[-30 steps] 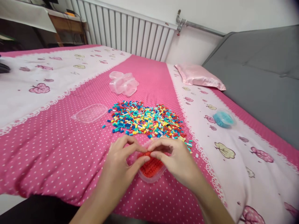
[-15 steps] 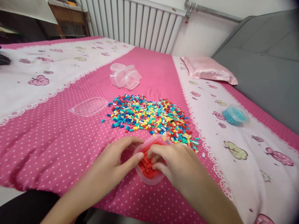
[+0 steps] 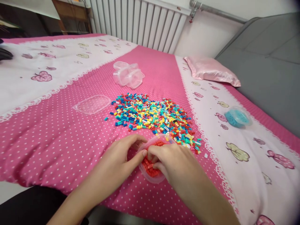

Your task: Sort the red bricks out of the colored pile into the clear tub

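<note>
A clear plastic container holding red building bricks sits on the pink bedspread close to me. My left hand grips its left rim, thumb on the near edge and fingers round the outer side. Inside the container, my right hand has its fingertips curled down among the red bricks; whether a brick is pinched between them is hidden. Just beyond lies a wide pile of small mixed-colour building bricks, in blue, green, yellow, red and white.
Left of the pile lies a clear lid. Several clear containers and lids are heaped farther back. At right stands a container of blue bricks. A pink pillow rests against the grey headboard; a white radiator is behind the bed.
The view has shifted slightly, so the scene sits a little farther right. My right fingers have moved slightly among the red bricks; my left hand stays on the rim.
</note>
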The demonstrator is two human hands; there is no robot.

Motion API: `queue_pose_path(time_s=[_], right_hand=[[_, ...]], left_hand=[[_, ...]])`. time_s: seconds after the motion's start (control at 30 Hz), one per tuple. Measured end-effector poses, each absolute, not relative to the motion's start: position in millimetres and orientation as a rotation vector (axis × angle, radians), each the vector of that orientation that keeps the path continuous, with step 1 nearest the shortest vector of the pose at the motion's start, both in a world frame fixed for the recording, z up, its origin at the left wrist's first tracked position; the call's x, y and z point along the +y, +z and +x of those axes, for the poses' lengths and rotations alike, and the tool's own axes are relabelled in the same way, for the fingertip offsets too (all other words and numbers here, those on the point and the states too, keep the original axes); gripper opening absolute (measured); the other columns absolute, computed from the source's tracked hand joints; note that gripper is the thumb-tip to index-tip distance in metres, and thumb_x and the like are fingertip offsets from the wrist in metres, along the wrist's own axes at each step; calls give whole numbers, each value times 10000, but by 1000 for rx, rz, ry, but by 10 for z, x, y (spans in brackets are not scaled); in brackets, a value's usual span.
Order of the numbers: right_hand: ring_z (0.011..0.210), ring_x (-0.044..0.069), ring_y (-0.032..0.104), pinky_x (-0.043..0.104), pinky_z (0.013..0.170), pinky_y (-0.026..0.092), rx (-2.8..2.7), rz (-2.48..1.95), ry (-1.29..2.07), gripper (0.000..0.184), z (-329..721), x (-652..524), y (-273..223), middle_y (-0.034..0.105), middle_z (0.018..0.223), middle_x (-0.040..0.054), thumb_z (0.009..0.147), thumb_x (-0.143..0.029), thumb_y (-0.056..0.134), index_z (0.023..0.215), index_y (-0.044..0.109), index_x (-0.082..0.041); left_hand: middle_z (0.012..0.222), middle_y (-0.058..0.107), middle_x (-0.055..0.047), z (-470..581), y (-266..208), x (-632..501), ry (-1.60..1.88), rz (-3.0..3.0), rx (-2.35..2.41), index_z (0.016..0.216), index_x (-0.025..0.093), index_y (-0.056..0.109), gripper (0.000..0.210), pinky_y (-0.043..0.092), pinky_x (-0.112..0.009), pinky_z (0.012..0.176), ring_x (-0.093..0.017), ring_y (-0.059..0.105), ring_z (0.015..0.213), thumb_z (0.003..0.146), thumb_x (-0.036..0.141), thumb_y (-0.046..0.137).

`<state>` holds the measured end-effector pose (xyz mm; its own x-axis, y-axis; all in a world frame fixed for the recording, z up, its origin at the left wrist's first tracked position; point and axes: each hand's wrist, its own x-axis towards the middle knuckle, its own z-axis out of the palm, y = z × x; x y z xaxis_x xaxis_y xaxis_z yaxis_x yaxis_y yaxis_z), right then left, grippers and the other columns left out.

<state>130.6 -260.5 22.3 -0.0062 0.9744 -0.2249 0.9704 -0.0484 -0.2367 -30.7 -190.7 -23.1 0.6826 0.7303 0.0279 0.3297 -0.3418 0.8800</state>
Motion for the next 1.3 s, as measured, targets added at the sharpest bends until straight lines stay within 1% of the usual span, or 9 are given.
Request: queue_pose_path(time_s=[0.17,0.33,0.5,0.6,0.73,0.83,1.0,1.1,1.3], right_hand=[[728,164,675,255,598,340,-2072,-2165,598,155,1378,-2660,241,742,772,-24,791,-85,718,780,694,-237],[689,154,639,255,610,334,-1997,-2210,622,171,1399,-2703,255,718,729,-30,765,-60,710,732,687,-226],[647,130,594,244,593,312,-1919,-2260,713,184,1355,-2679,283,696,693,-40,732,-41,707,694,670,-217],[659,119,590,230,578,305,-1906,-2240,767,205,1336,-2660,301,688,697,-36,716,-5,696,688,660,-205],[695,125,603,233,582,306,-1900,-2269,750,198,1320,-2630,313,700,736,-19,742,0,667,713,655,-196],[697,135,608,243,571,285,-1938,-2346,724,180,1294,-2601,314,703,734,-11,748,-19,672,705,648,-192],[672,152,619,263,543,244,-2082,-2409,575,145,1236,-2561,302,709,726,-5,815,-79,649,776,671,-217],[671,172,638,273,529,222,-2127,-2436,500,146,1219,-2550,292,720,736,0,824,-94,646,802,684,-233],[667,176,654,276,524,244,-2149,-2370,477,132,1222,-2580,272,726,741,-5,817,-101,660,803,692,-229]], left_hand=[[1102,703,12,-300,-205,-1915,534,1940,820,1096,267,617,175,514,-316,877,-178,660,1001,949,334,548],[1069,707,33,-295,-194,-1925,560,1955,820,1084,285,622,163,507,-309,873,-171,660,989,947,340,554],[1085,708,19,-291,-201,-1927,560,1967,823,1083,276,623,168,501,-327,895,-186,655,1013,945,340,550],[1095,706,13,-292,-211,-1929,559,1964,827,1078,271,620,163,502,-332,894,-189,655,1014,941,329,551],[1093,705,7,-297,-224,-1933,561,1970,839,1073,266,618,164,502,-335,885,-193,653,1012,940,335,550],[1090,706,7,-304,-229,-1934,567,1981,844,1070,265,622,162,498,-334,893,-195,650,1017,939,327,550],[1087,708,4,-305,-216,-1938,568,1991,843,1067,264,629,160,501,-327,879,-196,652,1009,933,308,553],[1105,704,2,-301,-212,-1937,562,1988,841,1076,265,629,164,499,-327,885,-195,647,1023,936,305,553],[1091,711,15,-305,-228,-1938,570,1988,836,1097,278,630,175,500,-319,881,-187,653,1009,945,309,550]])
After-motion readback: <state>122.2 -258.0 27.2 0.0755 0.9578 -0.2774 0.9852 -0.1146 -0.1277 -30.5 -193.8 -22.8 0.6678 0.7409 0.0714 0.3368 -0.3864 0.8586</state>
